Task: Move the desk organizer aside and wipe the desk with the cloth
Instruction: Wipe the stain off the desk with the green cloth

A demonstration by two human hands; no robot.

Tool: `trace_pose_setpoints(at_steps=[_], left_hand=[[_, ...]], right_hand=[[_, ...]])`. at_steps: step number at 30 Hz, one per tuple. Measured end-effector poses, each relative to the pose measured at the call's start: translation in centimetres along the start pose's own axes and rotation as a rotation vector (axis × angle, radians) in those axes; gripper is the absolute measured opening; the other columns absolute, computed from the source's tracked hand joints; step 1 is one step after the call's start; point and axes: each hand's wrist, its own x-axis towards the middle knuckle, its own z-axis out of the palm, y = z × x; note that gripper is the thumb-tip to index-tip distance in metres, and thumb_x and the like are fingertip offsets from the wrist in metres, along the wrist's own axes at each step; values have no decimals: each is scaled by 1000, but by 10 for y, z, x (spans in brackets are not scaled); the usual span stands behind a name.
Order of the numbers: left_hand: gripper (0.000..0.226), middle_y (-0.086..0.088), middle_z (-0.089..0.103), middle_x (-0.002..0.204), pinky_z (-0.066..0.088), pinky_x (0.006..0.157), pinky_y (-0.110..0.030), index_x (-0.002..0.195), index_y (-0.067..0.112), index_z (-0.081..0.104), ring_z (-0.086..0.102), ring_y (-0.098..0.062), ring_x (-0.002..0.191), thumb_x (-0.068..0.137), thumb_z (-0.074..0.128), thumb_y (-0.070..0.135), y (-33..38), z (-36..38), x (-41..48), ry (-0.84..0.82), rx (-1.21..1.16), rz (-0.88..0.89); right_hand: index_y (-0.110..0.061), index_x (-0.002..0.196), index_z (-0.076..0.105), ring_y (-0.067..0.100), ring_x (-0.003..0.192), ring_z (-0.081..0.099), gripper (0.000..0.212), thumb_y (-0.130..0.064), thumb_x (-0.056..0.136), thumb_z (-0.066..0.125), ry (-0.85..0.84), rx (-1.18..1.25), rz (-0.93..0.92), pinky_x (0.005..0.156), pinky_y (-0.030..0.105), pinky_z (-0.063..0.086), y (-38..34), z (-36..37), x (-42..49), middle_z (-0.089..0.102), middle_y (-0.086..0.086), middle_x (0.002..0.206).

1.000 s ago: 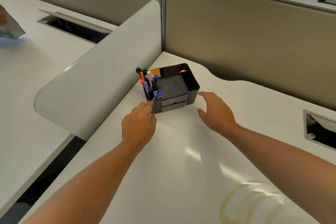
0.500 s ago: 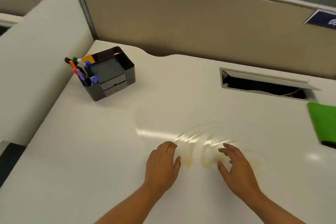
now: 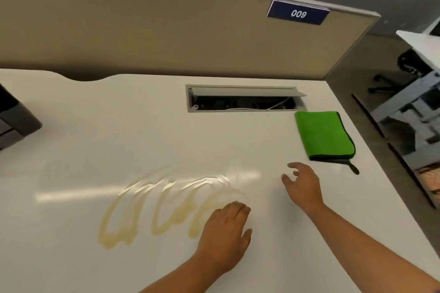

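A folded green cloth [image 3: 323,135] with a black edge lies on the white desk [image 3: 119,126] near its right side. My right hand [image 3: 301,184] hovers open just left of and below the cloth, not touching it. My left hand [image 3: 225,231] rests flat on the desk, fingers together, at the right end of a yellowish smeared stain [image 3: 157,209]. Only a dark corner of the desk organizer [image 3: 14,119] shows at the far left edge.
An open cable slot [image 3: 242,98] with a raised flap sits at the back of the desk. A beige partition [image 3: 142,31] with a blue sign reading 009 [image 3: 297,13] runs behind. Right of the desk's edge are floor and other furniture.
The view has swung right, so the organizer has slid to the left edge and the whole cloth is in sight. My right hand has moved toward the cloth; both hands are off the organizer.
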Motion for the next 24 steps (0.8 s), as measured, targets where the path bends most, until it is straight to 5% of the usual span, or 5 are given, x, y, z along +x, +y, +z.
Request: trace_pose_setpoints(at_steps=[7,11,16,21,24], left_hand=[[50,9,44,144,32,106,-27,140,26,41,41,-12,131,95,37,45,30,51,53,-81,-71,-80],[49,23,52,132,41,97,-21,141,41,32,51,0,116,93,41,47,35,55,67,-114,-203,-166],[47,36,56,111,47,80,-15,133,53,30,57,6,98,90,47,44,40,52,74,-94,-395,-286],[41,33,59,107,48,76,-16,128,49,43,60,2,94,89,52,40,37,44,76,-54,-489,-400],[36,29,63,102,48,72,-15,123,46,48,63,-2,90,89,57,37,36,38,77,-12,-588,-470]], right_hand=[[-10,113,56,22,86,61,29,-19,90,72,203,1075,856,81,31,59,39,-53,99,57,9,108],[-20,134,51,23,105,61,48,-31,93,71,238,1457,923,81,27,59,43,-62,134,53,7,122],[-26,91,55,4,54,46,26,-38,85,78,238,1528,1030,39,12,36,34,-62,164,56,-7,89],[-29,88,51,6,52,37,24,-28,82,74,133,1418,973,49,15,32,34,-64,177,47,-9,75],[-26,104,60,11,82,60,23,-18,84,68,165,1440,780,65,21,49,22,-71,167,64,-4,101]])
